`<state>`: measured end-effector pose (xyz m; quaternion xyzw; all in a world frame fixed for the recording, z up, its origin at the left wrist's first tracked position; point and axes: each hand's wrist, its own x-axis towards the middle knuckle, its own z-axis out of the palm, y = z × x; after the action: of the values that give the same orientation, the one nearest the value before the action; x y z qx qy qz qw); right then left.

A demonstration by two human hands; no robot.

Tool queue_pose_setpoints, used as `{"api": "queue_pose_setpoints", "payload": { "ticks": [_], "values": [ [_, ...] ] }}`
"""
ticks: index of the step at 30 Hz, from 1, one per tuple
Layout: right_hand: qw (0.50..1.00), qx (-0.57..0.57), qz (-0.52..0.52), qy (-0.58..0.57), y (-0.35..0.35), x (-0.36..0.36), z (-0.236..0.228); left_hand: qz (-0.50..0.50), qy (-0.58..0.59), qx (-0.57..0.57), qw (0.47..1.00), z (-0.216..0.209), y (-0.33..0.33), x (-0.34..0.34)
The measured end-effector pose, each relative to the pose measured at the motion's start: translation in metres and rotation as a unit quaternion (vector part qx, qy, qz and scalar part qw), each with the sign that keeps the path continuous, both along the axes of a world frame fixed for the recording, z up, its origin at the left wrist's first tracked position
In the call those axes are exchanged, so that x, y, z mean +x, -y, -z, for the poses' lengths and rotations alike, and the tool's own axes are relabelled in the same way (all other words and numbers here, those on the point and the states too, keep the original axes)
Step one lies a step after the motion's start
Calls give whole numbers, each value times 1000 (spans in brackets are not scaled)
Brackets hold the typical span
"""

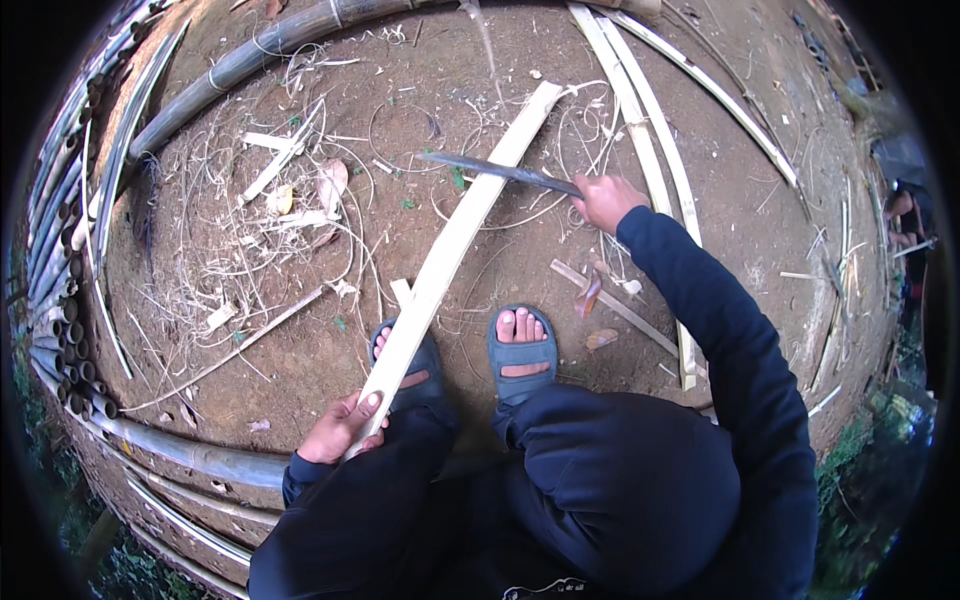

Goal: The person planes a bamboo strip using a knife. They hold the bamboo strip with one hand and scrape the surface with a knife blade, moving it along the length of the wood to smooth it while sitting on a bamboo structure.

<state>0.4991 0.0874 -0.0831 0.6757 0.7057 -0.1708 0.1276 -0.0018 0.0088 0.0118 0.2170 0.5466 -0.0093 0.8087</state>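
A long pale bamboo strip (450, 245) slants from my lap away to the upper middle of the view. Near its lower end my left hand (345, 425) is closed round it, with the thumb on top. My right hand (607, 203) grips a dark machete (500, 170), whose handle is hidden in the fist. The blade lies across the upper part of the strip and points left; whether it touches or hovers just over the wood I cannot tell. Below the strip are my sandalled feet (523, 345).
Thin shavings (285, 240) litter the dirt at left. More split strips (640, 130) lie at right. A thick bamboo pole (280, 40) crosses the far side, and stacked bamboo tubes (65, 340) line the left. Another person (905, 215) is at the far right edge.
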Motion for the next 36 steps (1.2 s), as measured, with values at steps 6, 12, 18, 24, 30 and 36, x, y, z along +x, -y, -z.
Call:
{"api": "queue_pose_setpoints", "payload": {
  "ticks": [6,12,18,24,30,36],
  "values": [
    [983,59,171,20,-31,51,18,4,-8,-17,1000,3,-3,4],
    [969,53,233,66,-30,74,28,42,11,-11,999,8,-5,1],
    [982,64,166,62,-6,74,31,32,1,-25,999,3,-6,-2],
    [960,115,252,34,-2,79,25,22,2,-4,1000,6,-4,-5],
    [986,67,88,-123,62,-60,8,93,-35,91,991,2,-2,9],
    [986,66,-41,-145,69,-90,-5,143,-79,183,969,4,10,0]
  ]
}}
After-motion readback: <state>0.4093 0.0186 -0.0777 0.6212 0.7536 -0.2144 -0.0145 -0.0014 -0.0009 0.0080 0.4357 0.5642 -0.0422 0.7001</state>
